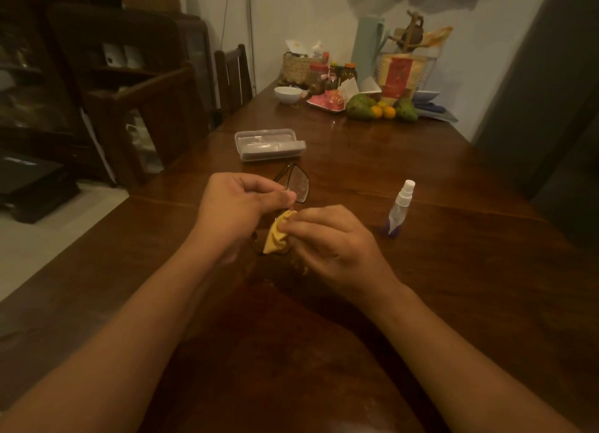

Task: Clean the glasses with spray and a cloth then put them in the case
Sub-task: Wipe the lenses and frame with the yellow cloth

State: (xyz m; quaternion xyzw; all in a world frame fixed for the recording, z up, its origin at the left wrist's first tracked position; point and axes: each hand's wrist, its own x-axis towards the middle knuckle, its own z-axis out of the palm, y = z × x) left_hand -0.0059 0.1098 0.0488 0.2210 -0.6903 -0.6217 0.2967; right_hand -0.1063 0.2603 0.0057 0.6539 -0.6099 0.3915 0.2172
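Left hand (241, 205): it is raised a little over the desk (470, 286); the grip is narrow, with thumb and fingers pinched on the frame of the glasses (296, 186).
Right hand (327, 238): it is just beside the left one; the fingers are curled and the grip holds the cloth (277, 234) bunched together.
Glasses: they are held in the air between the two hands. One lens with a dark rim shows past the left fingers. The other lens is hidden (behind the cloth or the hand, I cannot tell which).
Cloth: it is yellow and crumpled, and its upper end touches the glasses near the left thumb.
Spray bottle (400, 207): it is small and clear with a white nozzle. It stands upright on the desk, to the right of the hands and apart from them.
Case (269, 144): it is of clear plastic and lies on the desk beyond the glasses. If its lid is up or down, I cannot tell.
Far end of the desk: a white bowl (287, 94), jars, and fruit (379, 108), green and orange.
Left side: a dark wooden chair (233, 75) stands at the desk.
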